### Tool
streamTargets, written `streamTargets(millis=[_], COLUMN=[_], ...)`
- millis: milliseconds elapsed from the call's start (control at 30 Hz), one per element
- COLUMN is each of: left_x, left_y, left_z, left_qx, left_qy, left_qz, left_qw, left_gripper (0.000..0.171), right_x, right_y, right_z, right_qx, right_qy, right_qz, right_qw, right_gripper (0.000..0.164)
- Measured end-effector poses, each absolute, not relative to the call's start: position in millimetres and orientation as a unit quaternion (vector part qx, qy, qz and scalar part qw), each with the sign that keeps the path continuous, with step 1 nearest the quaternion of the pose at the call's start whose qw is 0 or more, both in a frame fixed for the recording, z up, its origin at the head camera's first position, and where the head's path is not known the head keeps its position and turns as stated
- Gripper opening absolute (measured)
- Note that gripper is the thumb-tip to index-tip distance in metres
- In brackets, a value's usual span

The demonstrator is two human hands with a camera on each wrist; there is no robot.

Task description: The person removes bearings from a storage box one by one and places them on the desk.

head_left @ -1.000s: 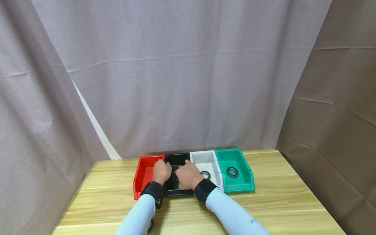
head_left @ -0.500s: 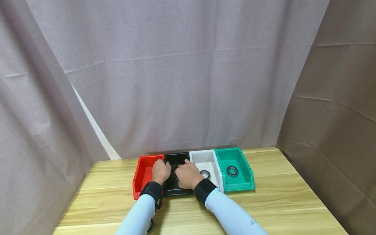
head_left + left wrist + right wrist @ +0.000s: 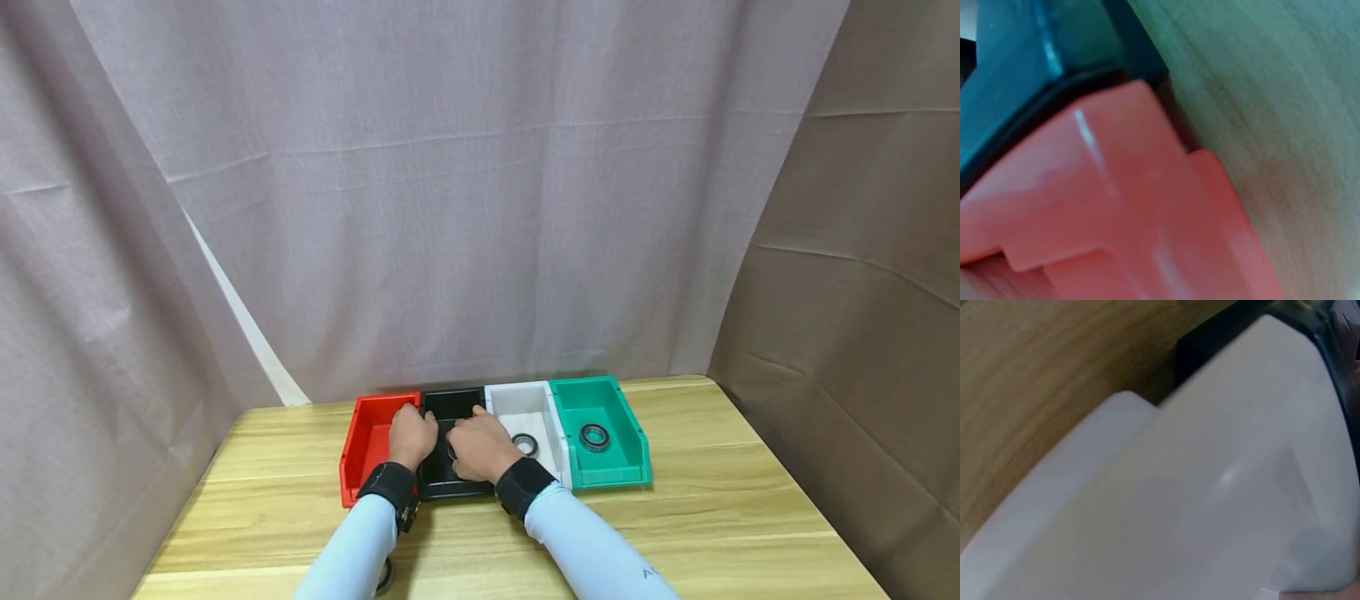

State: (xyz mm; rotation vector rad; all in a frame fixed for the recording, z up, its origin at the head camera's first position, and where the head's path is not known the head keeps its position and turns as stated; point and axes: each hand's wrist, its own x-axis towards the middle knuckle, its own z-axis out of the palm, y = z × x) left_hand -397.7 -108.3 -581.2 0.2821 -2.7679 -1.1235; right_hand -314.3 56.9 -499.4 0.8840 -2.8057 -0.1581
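Four joined bins stand in a row in the head view: red, black, white and green. My left hand grips the adjoining walls of the red and black bins. Over the black and white bins' shared edge, my right hand does the same. A dark round edge peeks out beside it inside the black bin. In the left wrist view the red bin's wall hides most of the fingers; the white wall does so in the right wrist view.
One bearing lies in the white bin, partly behind my right hand. Another bearing is in the green bin. On the wooden table, a third bearing shows beside my left sleeve. A curtain hangs behind.
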Motion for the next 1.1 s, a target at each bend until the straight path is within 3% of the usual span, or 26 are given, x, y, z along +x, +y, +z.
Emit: streamTargets(millis=[533,1100], left_x=[-399,-384], left_y=[-110,-105], left_z=[-583,-561], left_qx=[0.096,0.126], left_qy=[-0.919,-0.893], left_qz=[-0.373,-0.428], left_qw=[0.085,0.059], left_gripper=[0.033,0.045], right_x=[-315,-309], right_y=[57,65], right_z=[-501,-499], right_qx=[0.296,0.330], right_qy=[-0.950,-0.939], right_qz=[-0.041,-0.003], right_qw=[0.088,0.098], right_gripper=[0.028,0.043])
